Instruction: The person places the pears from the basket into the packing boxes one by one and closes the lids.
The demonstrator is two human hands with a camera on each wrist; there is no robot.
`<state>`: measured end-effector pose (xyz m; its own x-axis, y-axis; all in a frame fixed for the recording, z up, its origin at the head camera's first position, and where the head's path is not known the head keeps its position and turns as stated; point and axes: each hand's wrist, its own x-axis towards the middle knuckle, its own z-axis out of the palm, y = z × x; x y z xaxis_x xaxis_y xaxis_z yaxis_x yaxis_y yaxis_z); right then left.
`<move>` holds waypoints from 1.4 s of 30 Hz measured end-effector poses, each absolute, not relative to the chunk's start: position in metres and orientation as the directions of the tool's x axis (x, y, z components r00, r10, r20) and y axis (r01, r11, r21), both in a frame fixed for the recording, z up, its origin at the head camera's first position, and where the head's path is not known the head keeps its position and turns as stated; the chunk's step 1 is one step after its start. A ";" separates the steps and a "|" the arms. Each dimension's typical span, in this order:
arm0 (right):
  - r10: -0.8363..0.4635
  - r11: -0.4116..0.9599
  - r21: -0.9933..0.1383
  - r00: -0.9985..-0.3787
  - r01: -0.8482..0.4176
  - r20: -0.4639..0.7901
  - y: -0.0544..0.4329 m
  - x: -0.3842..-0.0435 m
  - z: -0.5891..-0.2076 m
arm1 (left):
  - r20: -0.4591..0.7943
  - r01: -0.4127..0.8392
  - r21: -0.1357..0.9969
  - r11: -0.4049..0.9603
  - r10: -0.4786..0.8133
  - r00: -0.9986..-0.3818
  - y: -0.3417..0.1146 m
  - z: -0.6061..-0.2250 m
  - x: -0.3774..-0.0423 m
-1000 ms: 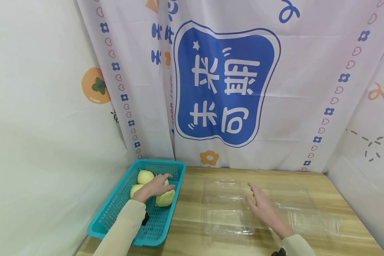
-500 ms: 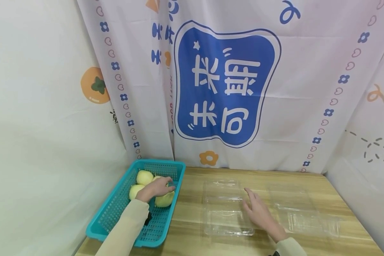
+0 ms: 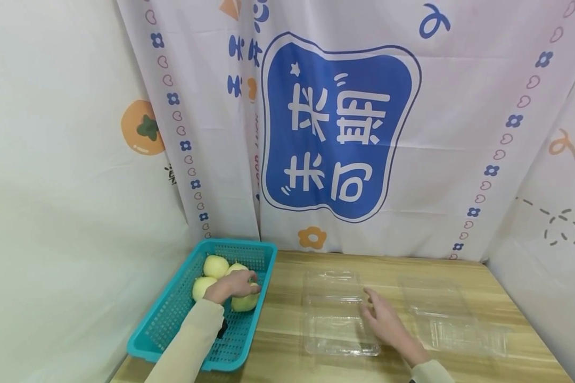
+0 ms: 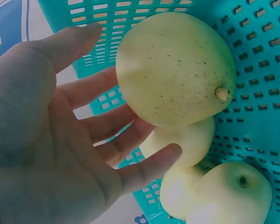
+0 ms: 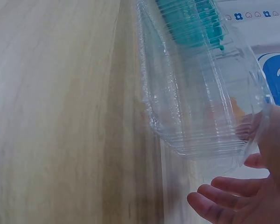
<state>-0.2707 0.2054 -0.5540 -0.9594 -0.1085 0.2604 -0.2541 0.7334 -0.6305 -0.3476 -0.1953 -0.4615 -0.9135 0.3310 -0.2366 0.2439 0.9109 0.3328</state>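
My left hand point(image 3: 235, 286) reaches into the teal plastic basket point(image 3: 144, 340) over a pale yellow-green pear point(image 4: 175, 70) with brown specks. In the left wrist view its fingers pass partly behind that pear, fingertips hidden, while the thumb stands apart from it. Several more pears point(image 4: 233, 193) lie beneath and beside it. My right hand point(image 3: 388, 322) is at the right side of a clear plastic clamshell box point(image 3: 342, 335). Its fingers are loosely extended near the box wall in the right wrist view; part of the thumb shows through the plastic, and contact there is unclear.
A second clear plastic box point(image 3: 452, 332) lies farther right on the wood-grain table point(image 3: 282, 319). Behind the table hangs a printed white curtain point(image 3: 441, 202), and a white wall sheet point(image 3: 76, 213) borders the left side.
My left hand has sunk slightly lower over the pear, its fingers bending down more. My right hand has shifted a little left and toward me, closer to the clamshell box.
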 end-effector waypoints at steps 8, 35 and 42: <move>-0.114 0.718 -0.650 -0.963 -0.249 0.243 0.203 -0.273 -0.559 | -0.290 0.237 0.275 0.932 0.316 -0.903 -0.195 -0.462 -0.345; 0.017 0.550 -0.818 -0.977 -0.170 0.214 0.199 -0.279 -0.565 | -0.369 0.194 0.181 0.964 0.250 -0.895 -0.180 -0.465 -0.348; 0.028 0.512 -0.841 -0.975 -0.177 0.222 0.197 -0.284 -0.567 | -0.387 0.191 0.184 0.964 0.249 -0.888 -0.181 -0.469 -0.351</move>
